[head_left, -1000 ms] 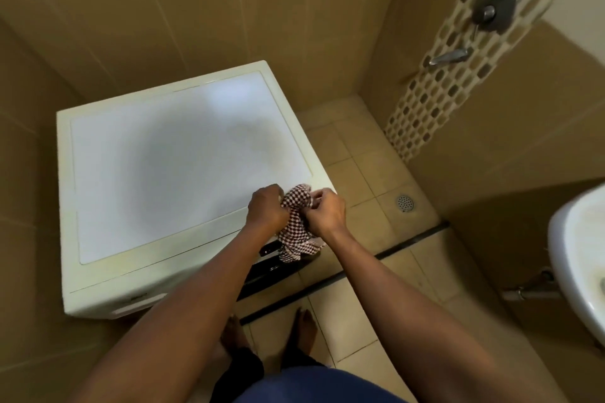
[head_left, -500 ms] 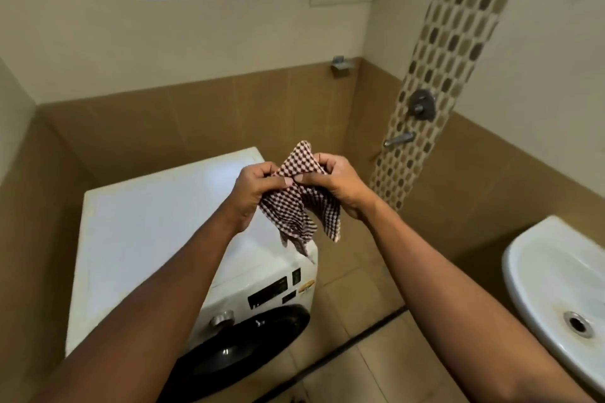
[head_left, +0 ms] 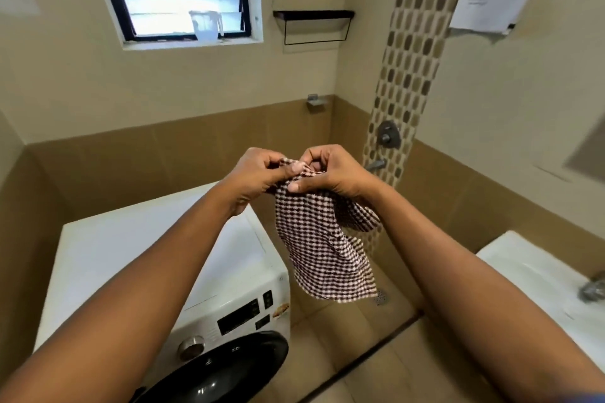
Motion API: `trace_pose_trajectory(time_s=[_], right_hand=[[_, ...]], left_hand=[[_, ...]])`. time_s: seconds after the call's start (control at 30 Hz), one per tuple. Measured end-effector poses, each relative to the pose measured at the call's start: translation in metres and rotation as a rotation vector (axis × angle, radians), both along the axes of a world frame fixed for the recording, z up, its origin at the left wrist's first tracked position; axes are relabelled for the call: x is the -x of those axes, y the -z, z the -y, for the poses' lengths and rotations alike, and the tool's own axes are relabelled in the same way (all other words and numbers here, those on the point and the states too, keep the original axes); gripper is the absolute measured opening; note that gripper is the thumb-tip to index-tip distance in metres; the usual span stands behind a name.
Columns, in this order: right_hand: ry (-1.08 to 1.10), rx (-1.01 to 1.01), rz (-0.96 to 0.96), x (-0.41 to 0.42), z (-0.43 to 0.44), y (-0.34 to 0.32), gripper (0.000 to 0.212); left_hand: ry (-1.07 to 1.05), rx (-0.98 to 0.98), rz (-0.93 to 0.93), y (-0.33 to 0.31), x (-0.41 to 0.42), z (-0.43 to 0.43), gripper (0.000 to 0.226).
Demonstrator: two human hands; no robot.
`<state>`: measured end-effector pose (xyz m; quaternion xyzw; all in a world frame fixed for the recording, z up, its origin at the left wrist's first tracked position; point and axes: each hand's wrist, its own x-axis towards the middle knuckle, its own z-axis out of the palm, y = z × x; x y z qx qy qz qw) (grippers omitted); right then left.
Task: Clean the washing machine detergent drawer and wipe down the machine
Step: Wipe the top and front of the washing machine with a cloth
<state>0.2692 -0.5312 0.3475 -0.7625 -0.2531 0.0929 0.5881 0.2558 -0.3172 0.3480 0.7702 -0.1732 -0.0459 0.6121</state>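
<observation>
We hold the checked cloth (head_left: 324, 245) up in the air, just past the right edge of the washing machine (head_left: 157, 249) top; it touches nothing but our hands, and its lower part hangs loose above the floor. Both hands pinch its upper edge. The left hand (head_left: 258, 173) has thumb and curled fingers on the fabric, and the right hand (head_left: 330, 175) presses its thumb on the fabric just beside it, the two hands almost touching. We judge the step to be opening or refolding the cloth before wiping. To do it well, we should draw the hands apart along that edge until the cloth hangs flat. Then we fold it into a firm pad, clean face outward, with no corner trailing. The detergent drawer is hidden: our left forearm covers that part of the front, beside the dial (head_left: 191, 345).
</observation>
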Motion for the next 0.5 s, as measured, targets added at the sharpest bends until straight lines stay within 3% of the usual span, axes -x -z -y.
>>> trace_pose_trajectory(time_s=[0.1,0.2,0.3,0.37,0.5], right_hand=[[0.003,0.01,-0.041,-0.015,0.042,0.02,0.036],[-0.004,0.223,-0.034,-0.037,0.097,0.046,0.037],[0.011,0.378,0.0,-0.061,0.149,0.067,0.036],[0.022,0.339,0.001,-0.076,0.172,0.07,0.033],[0.001,0.071,-0.012,-0.103,0.191,0.051,0.025]], left_hand=[[-0.134,-0.002,0.054,0.002,-0.017,0.03,0.02],[-0.199,-0.051,0.111,0.008,-0.036,0.052,0.005],[-0.306,-0.054,0.108,0.014,-0.053,0.064,0.006],[-0.364,-0.046,0.074,0.017,-0.061,0.063,0.007],[-0.41,-0.025,0.024,0.015,-0.069,0.054,0.023]])
